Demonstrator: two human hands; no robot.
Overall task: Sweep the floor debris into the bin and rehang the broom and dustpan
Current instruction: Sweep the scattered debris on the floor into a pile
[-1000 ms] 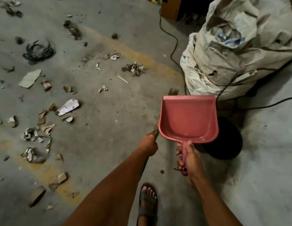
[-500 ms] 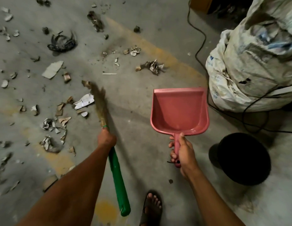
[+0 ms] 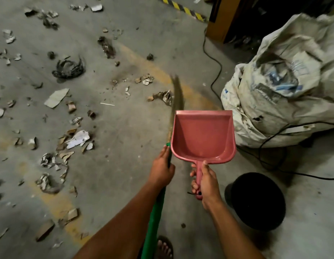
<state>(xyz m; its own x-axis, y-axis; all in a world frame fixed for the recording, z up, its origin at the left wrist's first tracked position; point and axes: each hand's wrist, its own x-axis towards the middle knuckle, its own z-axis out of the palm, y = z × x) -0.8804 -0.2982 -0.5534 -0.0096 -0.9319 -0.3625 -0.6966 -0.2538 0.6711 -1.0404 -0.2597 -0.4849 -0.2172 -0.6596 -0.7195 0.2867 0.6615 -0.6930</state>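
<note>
My left hand (image 3: 161, 168) grips the green handle of a broom (image 3: 155, 217); its brown bristles (image 3: 177, 94) point forward, blurred, just left of the dustpan. My right hand (image 3: 206, 181) holds the handle of a pink dustpan (image 3: 202, 139), held level above the floor with nothing visible in its tray. A black round bin (image 3: 255, 200) stands on the floor to the right of my right hand. Paper and cardboard debris (image 3: 76, 139) lies scattered over the concrete floor to the left and ahead.
A large white sack (image 3: 285, 101) bulges at the right, with black cables (image 3: 214, 58) running past it and across the floor. A coil of black wire (image 3: 69, 68) lies at upper left. A wooden cabinet (image 3: 222, 17) stands at the back. My sandalled foot (image 3: 164, 247) is at the bottom.
The broom swung from the left debris over to the right, so its bristles now lie beside the dustpan. The view tilted up and shifted. My right hand kept hold of the dustpan.
</note>
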